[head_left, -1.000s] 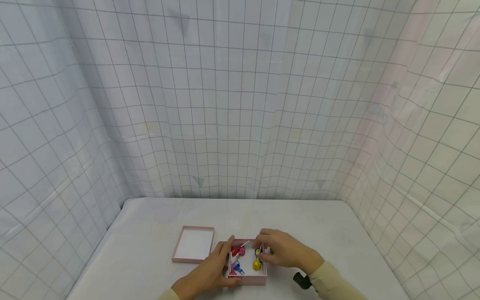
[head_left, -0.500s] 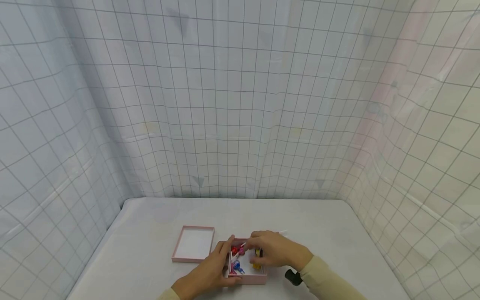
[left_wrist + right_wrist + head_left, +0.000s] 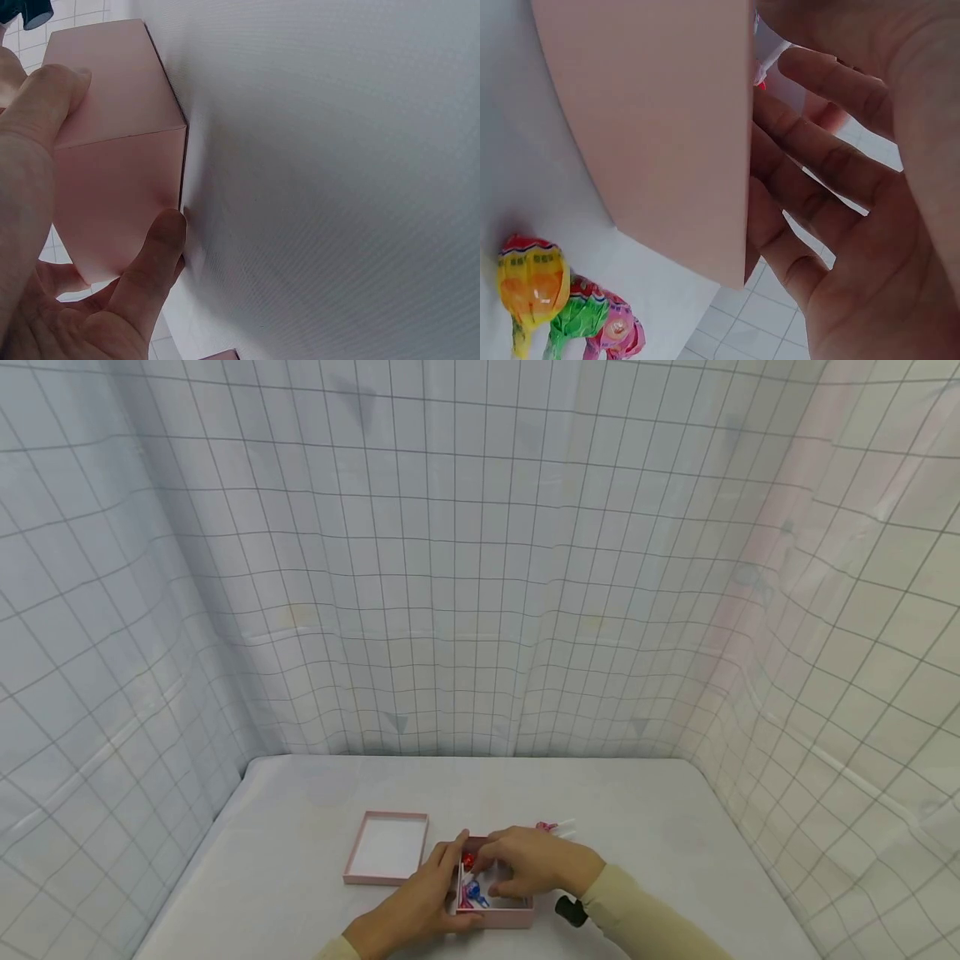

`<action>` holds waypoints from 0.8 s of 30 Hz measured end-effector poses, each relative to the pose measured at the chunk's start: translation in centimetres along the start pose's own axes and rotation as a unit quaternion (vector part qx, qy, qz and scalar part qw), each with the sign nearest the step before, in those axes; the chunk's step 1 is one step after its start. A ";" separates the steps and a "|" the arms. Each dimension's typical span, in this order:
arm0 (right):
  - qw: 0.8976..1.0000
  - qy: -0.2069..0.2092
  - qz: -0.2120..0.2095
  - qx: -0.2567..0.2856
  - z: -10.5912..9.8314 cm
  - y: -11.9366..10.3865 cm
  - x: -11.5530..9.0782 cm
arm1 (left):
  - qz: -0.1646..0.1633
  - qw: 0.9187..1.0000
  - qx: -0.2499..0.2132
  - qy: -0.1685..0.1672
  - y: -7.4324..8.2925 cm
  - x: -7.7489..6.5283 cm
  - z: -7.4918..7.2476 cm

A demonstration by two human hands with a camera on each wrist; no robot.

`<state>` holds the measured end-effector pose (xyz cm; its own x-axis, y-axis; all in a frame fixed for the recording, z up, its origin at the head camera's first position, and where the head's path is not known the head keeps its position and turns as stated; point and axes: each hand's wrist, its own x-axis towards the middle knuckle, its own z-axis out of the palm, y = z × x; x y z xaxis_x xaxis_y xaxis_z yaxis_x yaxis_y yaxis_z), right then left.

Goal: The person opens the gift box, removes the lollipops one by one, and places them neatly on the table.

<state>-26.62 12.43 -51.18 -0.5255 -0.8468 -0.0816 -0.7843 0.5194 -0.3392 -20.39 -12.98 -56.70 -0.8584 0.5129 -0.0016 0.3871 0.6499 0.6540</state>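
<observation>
A pink box (image 3: pixel 510 919) with a white inside stands without its lid near the table's front. My left hand (image 3: pixel 412 906) grips its left side, with the thumb on the front wall and a finger along the side wall (image 3: pixel 120 195). Inside, at the left, lie a red lollipop (image 3: pixel 468 861) and a blue lollipop (image 3: pixel 473 891). My right hand (image 3: pixel 536 860) reaches over the right wall into the box, its fingers slightly bent and spread. In the right wrist view, the fingertips disappear behind the box wall (image 3: pixel 660 127). The hand covers the box's right part in the head view.
A pink-rimmed lid (image 3: pixel 386 847) lies inside up, left of the box. Beyond the right wall, on the table, lie a yellow lollipop (image 3: pixel 536 285), a green lollipop (image 3: pixel 577 311) and a pink lollipop (image 3: pixel 619 331). A gridded white curtain (image 3: pixel 480 610) encloses the table.
My right hand has moved left, from the yellow lollipop at the box's right side toward its middle and left. A pink lollipop behind the hand has come into view. The left hand stays put.
</observation>
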 end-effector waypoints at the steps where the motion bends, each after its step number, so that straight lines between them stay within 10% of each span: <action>1: 1.000 -0.002 -0.002 -0.005 0.1 0.0 0.2 | 0.000 1.000 0.000 0.000 0.0 0.0 0.0; 24: 1.000 -0.016 0.003 -0.004 1.1 -0.6 3.0 | 0.038 0.999 0.005 0.022 -0.1 -0.1 0.1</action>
<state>-27.32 9.44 -52.26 -0.5193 -0.8470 -0.1139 -0.7838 0.5251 -0.3316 -20.27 -13.07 -56.85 -0.8400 0.5365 0.0810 0.4553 0.6158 0.6431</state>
